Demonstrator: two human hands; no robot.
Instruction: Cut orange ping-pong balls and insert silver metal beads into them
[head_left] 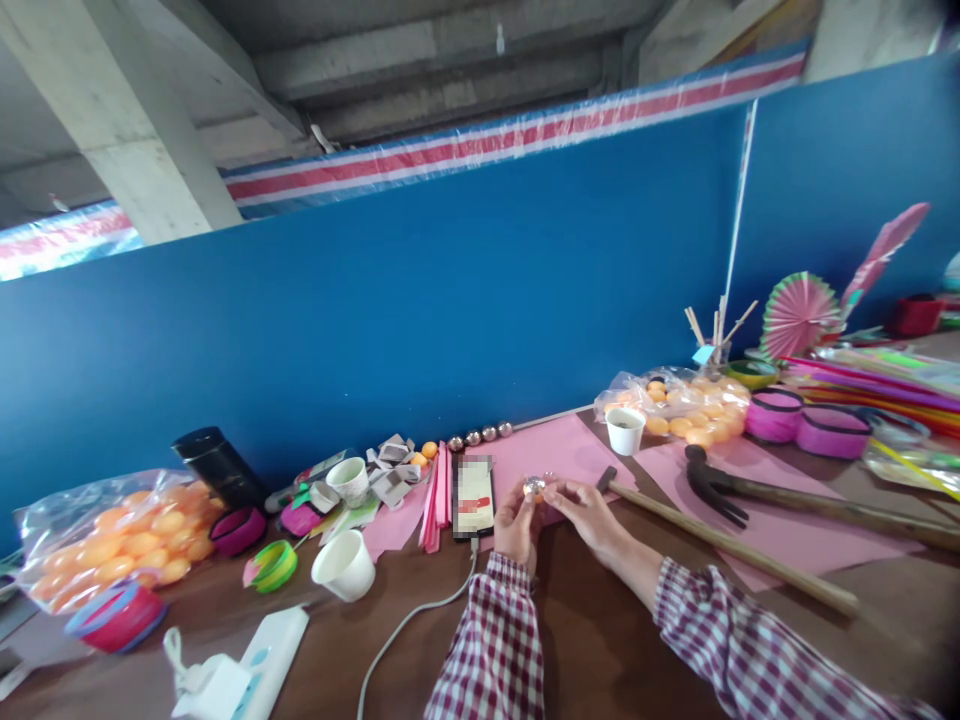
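My left hand [517, 522] is closed around a small shiny silver piece [535, 486] with an orange patch at its lower side; its exact kind is too small to tell. My right hand [589, 512] meets it from the right, thumb and fingers pinched at its edge. Both hands are over the front of a pink paper sheet [570, 450]. Just left of my left hand lies a phone [474, 500] with a cable plugged in. Behind, several shiny silver balls [489, 433] stand in a row along the blue partition.
To the right lie a thin-handled hammer [735, 545] and a claw hammer [795, 495]. Bags of orange balls [127, 540] stand on both sides. White cups [343, 565], pink strips [436, 500], grey scraps [391, 470] and a power strip [274, 650] are on the brown table.
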